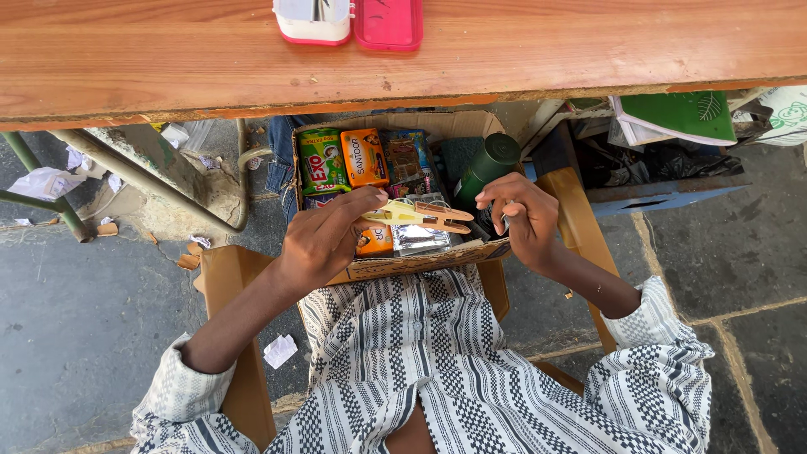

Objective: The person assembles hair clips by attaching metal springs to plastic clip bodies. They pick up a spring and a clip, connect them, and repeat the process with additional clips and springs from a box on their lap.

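Two hands work over a cardboard box (420,262) on the person's lap: left hand (324,240) pinching yellow and orange clothes pegs (416,214), right hand (525,219) curled loosely, its grip holding nothing visible.

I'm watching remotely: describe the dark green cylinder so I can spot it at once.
Find the open cardboard box on the person's lap, below the wooden desk edge. The dark green cylindrical container leans in its right rear corner, just above the right hand. It is the only round, plain item; its neighbours are flat packets.
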